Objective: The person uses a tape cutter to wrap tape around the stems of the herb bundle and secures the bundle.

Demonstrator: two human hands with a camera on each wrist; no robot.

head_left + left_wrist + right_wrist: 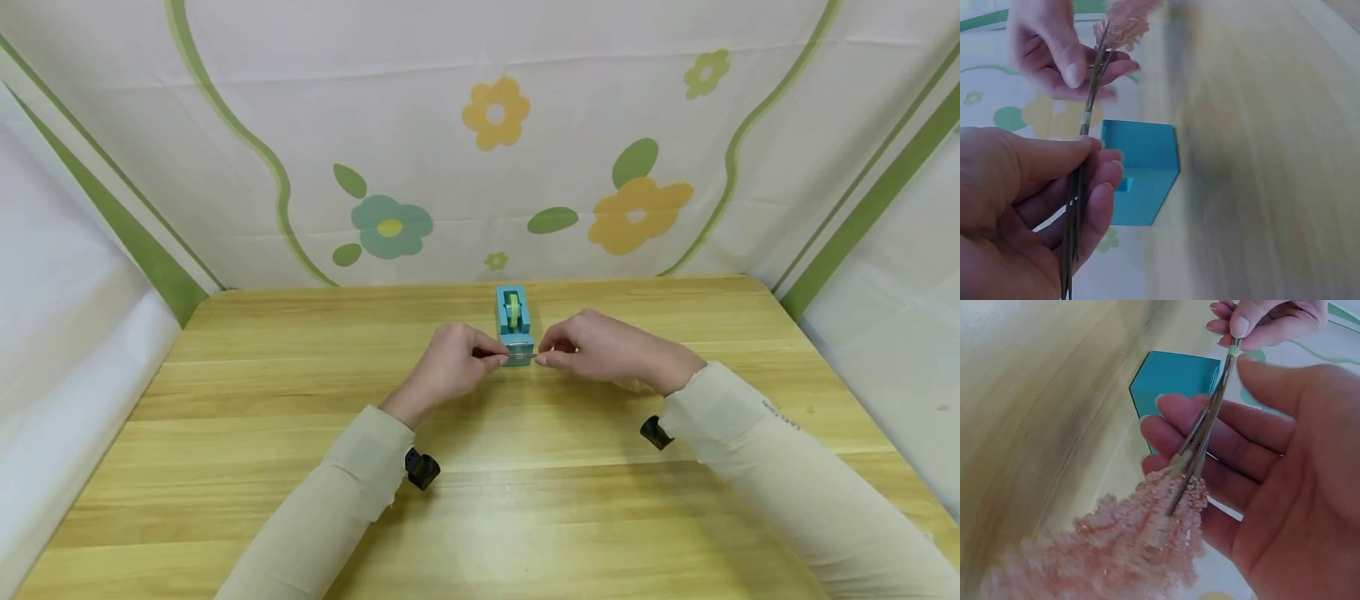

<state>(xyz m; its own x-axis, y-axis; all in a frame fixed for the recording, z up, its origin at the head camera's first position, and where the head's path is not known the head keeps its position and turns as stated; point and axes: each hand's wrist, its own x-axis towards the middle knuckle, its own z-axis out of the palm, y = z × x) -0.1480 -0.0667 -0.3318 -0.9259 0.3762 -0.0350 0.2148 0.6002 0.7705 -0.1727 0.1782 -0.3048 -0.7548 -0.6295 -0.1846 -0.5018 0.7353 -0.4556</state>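
My left hand point(456, 362) pinches a bunch of thin dark stems point(1072, 219) between thumb and fingers, their cut ends hanging below. A pale green band of tape point(1235, 351) circles the stems just beyond the left fingertips. Fluffy pink dried flowers point(1129, 550) fill the other end, mostly hidden under the right hand in the head view. My right hand point(603, 346) is close round the upper stems, which cross its loosely spread fingers; its thumb lies near the tape. Just past both hands sits a blue tape dispenser point(502, 323), holding a yellow-green tape roll point(513, 310).
The wooden table point(285, 400) spreads out beneath both arms. A white cloth with printed flowers point(555, 50) hangs behind its far edge. Black wrist cameras point(422, 469) stick out below the cuffs.
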